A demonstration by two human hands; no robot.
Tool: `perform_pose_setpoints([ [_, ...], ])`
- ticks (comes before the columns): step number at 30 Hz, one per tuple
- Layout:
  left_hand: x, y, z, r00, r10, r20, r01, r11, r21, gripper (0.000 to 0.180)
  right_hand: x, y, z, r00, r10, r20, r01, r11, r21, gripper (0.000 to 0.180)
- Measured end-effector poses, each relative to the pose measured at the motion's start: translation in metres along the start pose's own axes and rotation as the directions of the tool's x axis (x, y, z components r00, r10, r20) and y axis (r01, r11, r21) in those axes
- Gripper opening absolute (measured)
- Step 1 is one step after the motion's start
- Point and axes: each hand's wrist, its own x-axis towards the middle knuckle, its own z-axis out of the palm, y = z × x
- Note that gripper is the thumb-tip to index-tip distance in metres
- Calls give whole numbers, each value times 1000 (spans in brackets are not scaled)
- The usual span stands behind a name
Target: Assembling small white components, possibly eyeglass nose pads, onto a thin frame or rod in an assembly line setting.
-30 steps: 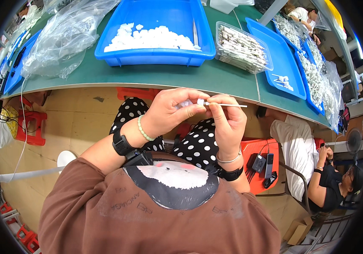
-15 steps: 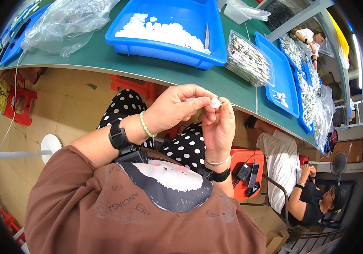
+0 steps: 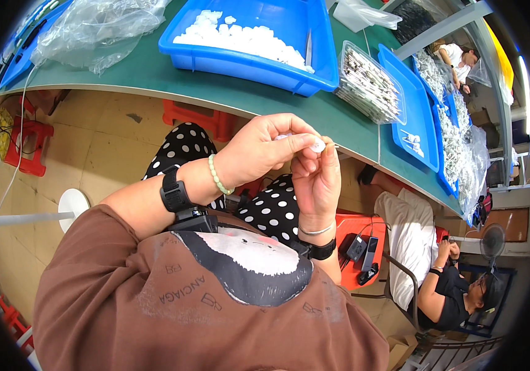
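Note:
Over my lap, near the table's edge, my two hands meet at the fingertips. My left hand (image 3: 266,149) is closed, pinching a small white plastic piece (image 3: 318,146) between thumb and fingers. Another bit of white shows inside its curled fingers. My right hand (image 3: 316,185) is closed just beside it, fingertips against the white piece. A thin, pale stick-like piece (image 3: 337,146) pokes out past its fingertips; most of it is hidden. Ahead on the table, a blue tray (image 3: 246,67) holds a heap of small white pieces (image 3: 240,40) and a pair of metal tweezers (image 3: 308,48).
Right of the tray stands a clear box (image 3: 369,83) full of thin sticks. Beyond it, a shallow blue tray (image 3: 404,93) carries several small white parts (image 3: 411,143). Clear plastic bags (image 3: 95,34) lie at left. A red stool (image 3: 359,250) with small black devices is at my right; a co-worker (image 3: 450,290) sits beyond.
My hands stay together at nearly the same place, and the left fingers have shifted slightly over the white piece. The whole view has moved a little.

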Motion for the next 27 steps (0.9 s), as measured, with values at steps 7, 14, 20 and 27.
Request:
perform_pose_setpoints([
  [7,1,-3,2,995,-86,56,89,994,-67,15,-4,-3,-2,1000,2,-9,-3,1000,-24,21],
  [14,-1,-19,-10,925,-310,220,302,951,69,22,16,-94,-3,750,-645,149,444,323,-836,11],
  [20,0,-17,-15,883,-395,254,420,906,-52,16,51,-197,-44,711,-587,387,-49,-590,-806,21],
  [27,1,-18,-17,865,-418,278,455,887,-81,15,88,-179,19,870,-334,363,147,-528,-837,17],
])
